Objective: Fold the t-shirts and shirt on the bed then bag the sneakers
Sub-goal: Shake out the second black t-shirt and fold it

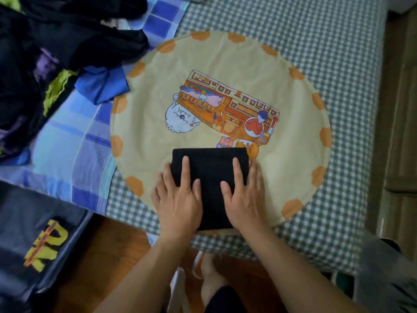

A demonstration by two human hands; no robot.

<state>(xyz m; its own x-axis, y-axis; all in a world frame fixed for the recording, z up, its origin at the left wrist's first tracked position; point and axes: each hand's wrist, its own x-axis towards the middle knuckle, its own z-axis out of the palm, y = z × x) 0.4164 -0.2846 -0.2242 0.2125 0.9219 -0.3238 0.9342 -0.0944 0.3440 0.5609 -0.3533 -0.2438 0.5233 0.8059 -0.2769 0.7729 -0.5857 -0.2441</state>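
**One black garment folded, a pile still waiting**

Head view: a black t-shirt [209, 177], already folded into a compact rectangle, lies on a round cream mat [282, 177] with orange spots round its rim and a cartoon print in the middle. The mat sits on the bed [338, 64], over a green checked cover. Both hands press down on the folded piece: the left hand [178, 199] lies flat on its left edge and the right hand [244, 197] flat on its right edge. Each grip is spread, fingers straight and laid on the cloth, pinching nothing.

Judging from this, one fold looks finished and is being smoothed. Much seems left. At the far left a heap of dark clothes [56, 53], with purple and lime-green patches, lies unfolded on a blue patchwork sheet [67, 143], and a blue garment [101, 85] is crumpled just beside the mat. At the near left a dark grey t-shirt with yellow lettering [40, 240] lies in what looks like a container. No sneakers or bag can be made out, so that part appears not yet begun.
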